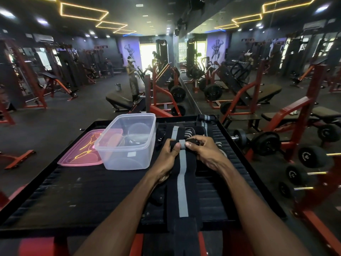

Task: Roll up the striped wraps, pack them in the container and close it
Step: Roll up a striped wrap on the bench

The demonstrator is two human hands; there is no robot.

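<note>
Both hands start a roll at the far end of one striped wrap.

The left hand [168, 154] and right hand [204, 151] pinch the small rolled end of the black wrap [182, 182] — thumbs on top, fingers curled under — while its grey-striped length trails toward the person over the black ribbed platform [83, 196]. More wraps [204, 122] lie beyond. The clear container [127, 143] stands open just left, its pink lid [83, 154] beside it.

the room is dim, lit by yellow ceiling strips [84, 12] and a glaring bright doorway [147, 54], with wide-angle bending and soft blur at the edges.
</note>
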